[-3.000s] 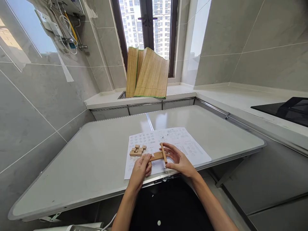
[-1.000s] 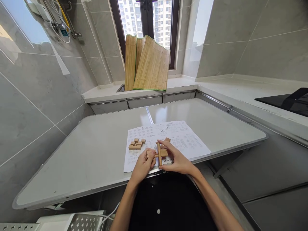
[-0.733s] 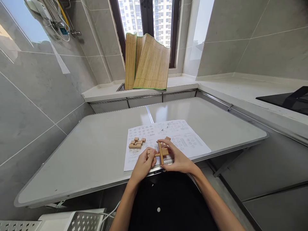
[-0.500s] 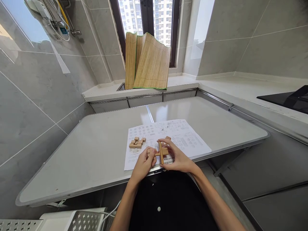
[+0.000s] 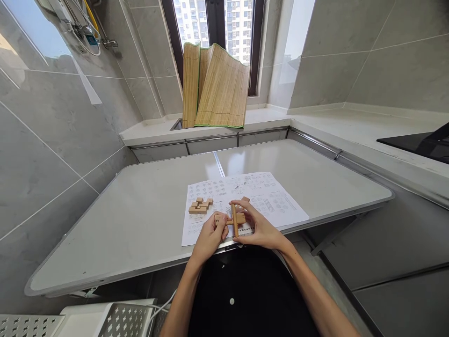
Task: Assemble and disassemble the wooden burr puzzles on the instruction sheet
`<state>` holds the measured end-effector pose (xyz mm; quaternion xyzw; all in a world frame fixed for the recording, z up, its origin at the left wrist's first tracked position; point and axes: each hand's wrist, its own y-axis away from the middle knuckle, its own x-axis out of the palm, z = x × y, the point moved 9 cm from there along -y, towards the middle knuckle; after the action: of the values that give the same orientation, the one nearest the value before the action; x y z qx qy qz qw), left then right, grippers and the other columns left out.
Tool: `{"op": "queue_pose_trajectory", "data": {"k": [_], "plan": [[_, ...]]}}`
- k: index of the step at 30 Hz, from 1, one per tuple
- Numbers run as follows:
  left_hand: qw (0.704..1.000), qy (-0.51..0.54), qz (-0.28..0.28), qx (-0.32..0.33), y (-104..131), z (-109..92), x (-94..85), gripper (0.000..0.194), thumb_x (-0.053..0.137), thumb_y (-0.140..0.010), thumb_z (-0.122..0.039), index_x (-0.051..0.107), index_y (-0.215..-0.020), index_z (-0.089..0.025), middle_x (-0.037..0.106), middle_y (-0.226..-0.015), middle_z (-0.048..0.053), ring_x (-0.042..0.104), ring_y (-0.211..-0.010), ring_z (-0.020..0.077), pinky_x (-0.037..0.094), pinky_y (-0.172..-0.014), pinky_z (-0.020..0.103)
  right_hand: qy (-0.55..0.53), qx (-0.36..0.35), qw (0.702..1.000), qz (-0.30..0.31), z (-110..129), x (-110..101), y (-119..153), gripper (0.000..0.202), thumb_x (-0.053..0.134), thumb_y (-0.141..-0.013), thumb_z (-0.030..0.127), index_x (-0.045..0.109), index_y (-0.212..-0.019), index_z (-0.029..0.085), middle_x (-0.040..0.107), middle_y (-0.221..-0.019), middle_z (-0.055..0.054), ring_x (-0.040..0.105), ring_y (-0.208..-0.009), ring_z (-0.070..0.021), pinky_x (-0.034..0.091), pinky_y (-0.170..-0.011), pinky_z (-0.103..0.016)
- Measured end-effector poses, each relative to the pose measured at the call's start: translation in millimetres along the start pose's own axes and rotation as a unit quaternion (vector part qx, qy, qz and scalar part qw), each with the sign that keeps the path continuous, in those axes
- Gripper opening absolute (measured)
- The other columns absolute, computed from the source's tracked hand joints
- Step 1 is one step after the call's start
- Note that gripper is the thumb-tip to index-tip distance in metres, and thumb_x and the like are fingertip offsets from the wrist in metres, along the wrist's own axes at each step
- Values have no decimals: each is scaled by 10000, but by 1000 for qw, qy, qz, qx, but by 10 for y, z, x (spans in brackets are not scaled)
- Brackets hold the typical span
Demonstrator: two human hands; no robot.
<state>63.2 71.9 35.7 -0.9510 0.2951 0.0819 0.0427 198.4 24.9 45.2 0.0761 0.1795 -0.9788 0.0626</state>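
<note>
The left hand (image 5: pixel 209 236) and the right hand (image 5: pixel 257 228) hold a crossed pair of wooden puzzle pieces (image 5: pixel 233 219) just above the near edge of the instruction sheet (image 5: pixel 266 199). Left-hand fingers are clamped on the left end of the flat crosswise piece. Right-hand fingers are closed around the upright stick, thumb on its lower end, fingertips at its top.

Change over the last three seconds: the stick lay tilted across the flat piece with the right hand spread open behind it; it now stands nearly square to that piece, and the right hand has closed in around it. In the last second the assembly has barely moved. Judged from this, the two pieces are seated or close to seated in each other's notches, and the fit is being held rather than adjusted.

A cluster of loose wooden blocks (image 5: pixel 200 206) lies on the sheet, left of the held pieces and apart from both hands.

The sheet lies on a white bench (image 5: pixel 140 224), at its near edge. Beyond the sheet, a folded bamboo mat (image 5: pixel 215 89) leans against the window (image 5: pixel 215 28). Right of the sheet, a black cooktop (image 5: pixel 419 142) sits in the grey-tiled counter.
</note>
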Motion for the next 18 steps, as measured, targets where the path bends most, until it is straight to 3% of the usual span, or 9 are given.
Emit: {"op": "queue_pose_trajectory", "data": {"k": [18], "plan": [[1000,3,-1,0,23,-37,9,475,535,-1001,-667,582,-935,-199,458,-543,-84,312,-476,106,272,-514,250,6,2,1000,-9,54,6,8,867,878,-773,240,476,-1537,330,548,-1318,-58,626,-1142,-263,521,-1063,-439]]}}
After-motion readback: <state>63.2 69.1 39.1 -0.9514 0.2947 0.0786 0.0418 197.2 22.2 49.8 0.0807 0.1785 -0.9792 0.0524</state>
